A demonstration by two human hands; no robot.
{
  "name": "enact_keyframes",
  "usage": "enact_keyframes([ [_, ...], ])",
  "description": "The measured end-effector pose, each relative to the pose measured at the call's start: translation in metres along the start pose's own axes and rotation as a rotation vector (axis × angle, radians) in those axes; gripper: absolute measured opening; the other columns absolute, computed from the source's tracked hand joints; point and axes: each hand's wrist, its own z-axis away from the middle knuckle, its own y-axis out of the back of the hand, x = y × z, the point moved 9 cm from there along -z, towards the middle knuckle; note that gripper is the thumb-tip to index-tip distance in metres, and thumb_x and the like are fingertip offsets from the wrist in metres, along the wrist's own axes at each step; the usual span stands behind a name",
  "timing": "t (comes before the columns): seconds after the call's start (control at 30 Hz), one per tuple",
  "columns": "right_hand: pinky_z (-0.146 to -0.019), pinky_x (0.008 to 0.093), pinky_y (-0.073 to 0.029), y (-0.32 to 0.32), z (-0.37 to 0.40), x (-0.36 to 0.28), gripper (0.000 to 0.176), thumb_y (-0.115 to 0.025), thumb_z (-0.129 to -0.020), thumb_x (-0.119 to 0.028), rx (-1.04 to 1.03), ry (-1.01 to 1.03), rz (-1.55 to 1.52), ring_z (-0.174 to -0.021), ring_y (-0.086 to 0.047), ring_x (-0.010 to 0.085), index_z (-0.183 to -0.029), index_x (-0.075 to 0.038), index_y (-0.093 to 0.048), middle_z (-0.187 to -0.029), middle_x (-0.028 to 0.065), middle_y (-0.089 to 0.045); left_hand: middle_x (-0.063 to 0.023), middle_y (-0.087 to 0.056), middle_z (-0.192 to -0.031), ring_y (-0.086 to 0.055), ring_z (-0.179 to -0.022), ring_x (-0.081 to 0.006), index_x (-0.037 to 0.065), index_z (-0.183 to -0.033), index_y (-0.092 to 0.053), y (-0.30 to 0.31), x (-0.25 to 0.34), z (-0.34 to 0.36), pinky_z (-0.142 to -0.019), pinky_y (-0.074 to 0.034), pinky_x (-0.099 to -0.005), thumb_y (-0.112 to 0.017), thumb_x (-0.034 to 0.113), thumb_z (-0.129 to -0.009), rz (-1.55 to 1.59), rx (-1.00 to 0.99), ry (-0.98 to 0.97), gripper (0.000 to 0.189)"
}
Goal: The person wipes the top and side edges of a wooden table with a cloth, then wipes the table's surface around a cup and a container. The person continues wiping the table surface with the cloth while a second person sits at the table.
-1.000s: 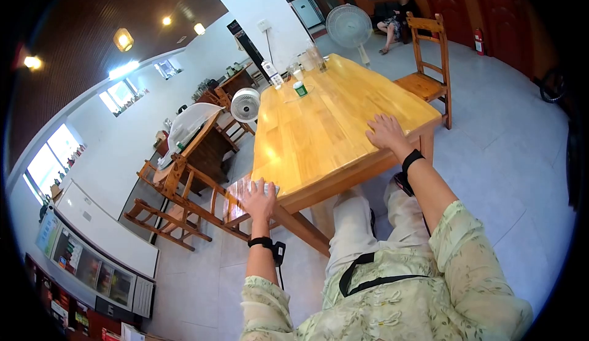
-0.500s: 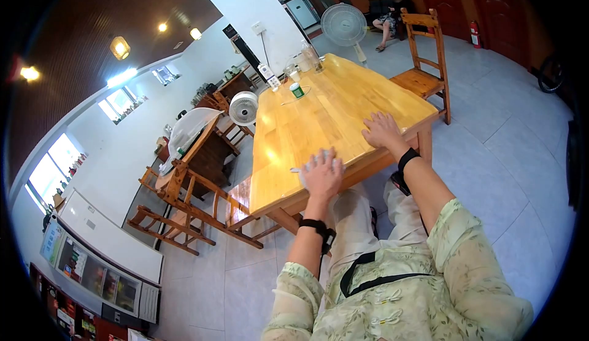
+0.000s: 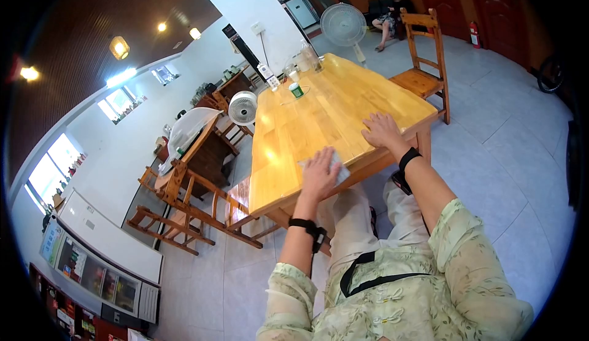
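My left hand (image 3: 319, 175) lies flat, palm down, on a pale folded cloth (image 3: 338, 169) at the near edge of a wooden table (image 3: 319, 114). The cloth shows only at the edges of my fingers. My right hand (image 3: 383, 131) rests spread and flat on the table's near right part, with nothing in it. Both wrists carry black straps.
At the table's far end stand a green-capped jar (image 3: 297, 89), glasses and a bottle (image 3: 266, 74). A wooden chair (image 3: 426, 65) sits to the right, wooden benches (image 3: 184, 200) and a small fan (image 3: 243, 108) to the left. A standing fan (image 3: 343, 25) and a seated person (image 3: 392, 12) are beyond.
My left hand has slid with the cloth from the table's near left corner to the right along the near edge. My right hand has stayed put.
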Motion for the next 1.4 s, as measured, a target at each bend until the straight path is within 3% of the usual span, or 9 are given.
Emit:
enact_keyframes([
  [0.17, -0.122, 0.0511, -0.020, -0.002, -0.001, 0.001, 0.056, -0.041, -0.100, -0.044, 0.000, -0.011, -0.014, -0.149, -0.034, 0.0324, -0.145, -0.015, -0.056, -0.158, 0.0158, -0.043, -0.0126, -0.042, -0.160, -0.032, -0.151, -0.0379, 0.015, -0.155, -0.042, 0.044, -0.103, 0.049, -0.125, -0.014, -0.0532, -0.039, 0.048, -0.106, -0.237, -0.162, 0.357, 0.059],
  [0.23, -0.122, 0.0508, -0.021, -0.001, -0.001, 0.000, 0.055, -0.041, -0.100, -0.044, 0.041, -0.014, -0.018, -0.148, -0.035, 0.0324, -0.144, -0.014, -0.057, -0.157, 0.0158, -0.044, -0.0062, -0.035, -0.165, -0.027, -0.153, -0.0396, 0.027, -0.158, -0.039, 0.026, -0.193, 0.068, -0.123, -0.010, -0.0626, -0.037, 0.062, -0.102, -0.168, -0.126, 0.382, 0.065],
  [0.33, -0.122, 0.0503, -0.021, 0.005, 0.001, -0.003, 0.055, -0.041, -0.100, -0.043, -0.007, -0.010, -0.004, -0.148, -0.035, 0.0322, -0.145, -0.014, -0.056, -0.157, 0.0157, -0.044, -0.0102, -0.033, -0.166, -0.027, -0.153, -0.0395, 0.025, -0.159, -0.038, 0.060, -0.205, 0.095, -0.121, -0.016, -0.0638, -0.037, 0.061, -0.102, -0.275, -0.189, 0.523, 0.067],
  [0.6, -0.122, 0.0494, -0.021, 0.008, 0.005, -0.005, 0.055, -0.041, -0.101, -0.043, -0.038, -0.021, -0.004, -0.149, -0.034, 0.0315, -0.145, -0.013, -0.055, -0.158, 0.0159, -0.043, -0.0210, -0.042, -0.158, -0.033, -0.146, -0.0455, 0.013, -0.152, -0.046, 0.035, -0.278, 0.107, -0.121, -0.020, -0.0567, -0.037, 0.044, -0.106, -0.367, -0.069, 0.365, 0.056],
  [0.77, -0.123, 0.0495, -0.019, 0.004, 0.003, -0.003, 0.056, -0.040, -0.101, -0.043, -0.009, -0.010, -0.014, -0.150, -0.032, 0.0315, -0.147, -0.013, -0.054, -0.160, 0.0159, -0.041, -0.0172, -0.041, -0.159, -0.037, -0.143, -0.0468, 0.014, -0.153, -0.043, 0.054, -0.189, 0.080, -0.119, -0.027, -0.0583, -0.035, 0.047, -0.105, -0.463, -0.157, 0.565, 0.059],
  [0.87, -0.123, 0.0496, -0.018, 0.007, 0.005, -0.004, 0.057, -0.040, -0.101, -0.043, -0.005, -0.024, 0.000, -0.151, -0.031, 0.0314, -0.148, -0.013, -0.052, -0.160, 0.0157, -0.040, -0.0092, -0.034, -0.165, -0.035, -0.146, -0.0486, 0.027, -0.158, -0.037, 0.027, -0.175, 0.058, -0.114, -0.019, -0.0749, -0.033, 0.058, -0.102, -0.375, -0.189, 0.570, 0.064],
  [1.0, -0.123, 0.0500, -0.018, 0.005, 0.004, -0.003, 0.057, -0.039, -0.101, -0.043, -0.019, -0.047, 0.016, -0.151, -0.030, 0.0315, -0.148, -0.013, -0.052, -0.161, 0.0154, -0.039, -0.0080, -0.038, -0.163, -0.035, -0.146, -0.0469, 0.026, -0.155, -0.042, -0.024, -0.114, 0.006, -0.114, -0.018, -0.0748, -0.033, 0.056, -0.103, -0.308, -0.139, 0.244, 0.061],
  [1.2, -0.124, 0.0501, -0.017, 0.007, 0.005, -0.003, 0.058, -0.039, -0.101, -0.044, -0.034, -0.046, 0.022, -0.152, -0.030, 0.0314, -0.149, -0.015, -0.051, -0.161, 0.0153, -0.039, -0.0083, -0.047, -0.157, -0.045, -0.141, -0.0421, 0.024, -0.149, -0.050, -0.018, 0.044, -0.027, -0.112, -0.026, -0.0708, -0.045, 0.052, -0.102, -0.228, 0.018, 0.101, 0.055],
  [1.4, -0.124, 0.0498, -0.018, 0.007, 0.006, -0.002, 0.058, -0.040, -0.101, -0.044, -0.020, -0.046, 0.002, -0.152, -0.030, 0.0308, -0.150, -0.015, -0.051, -0.161, 0.0146, -0.040, -0.0102, -0.051, -0.153, -0.047, -0.139, -0.0407, 0.023, -0.149, -0.050, -0.014, 0.074, -0.022, -0.111, -0.032, -0.0668, -0.060, 0.047, -0.096, -0.199, 0.107, -0.067, 0.059],
])
